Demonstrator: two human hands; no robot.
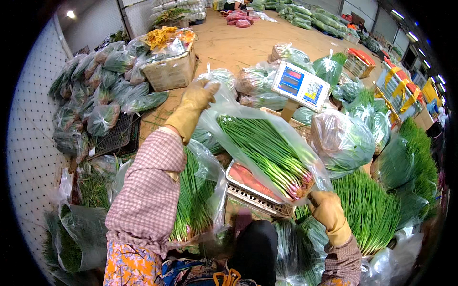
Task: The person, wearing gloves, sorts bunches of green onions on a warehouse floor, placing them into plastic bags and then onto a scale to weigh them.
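Note:
Both my hands wear tan rubber gloves. My left hand (194, 106) is closed on the upper left end of a clear plastic bag (220, 106). My right hand (330, 215) pinches the same bag near its lower right corner. A bunch of spring onions (262, 148) lies slantwise in the bag, with white and purplish root ends toward my right hand and green tops toward my left. Bag and bunch are above a white plastic basket (257, 206) with a reddish surface on top. Behind the bunch stands a scale display (301, 86) on a post.
More spring onions in plastic (191, 195) lie under my left forearm, and a loose heap (365, 209) sits at right. Filled bags (341, 138) surround the scale. At far left are piled bags (102, 71), a crate (169, 71) and a black tray (114, 138). A person sits far back.

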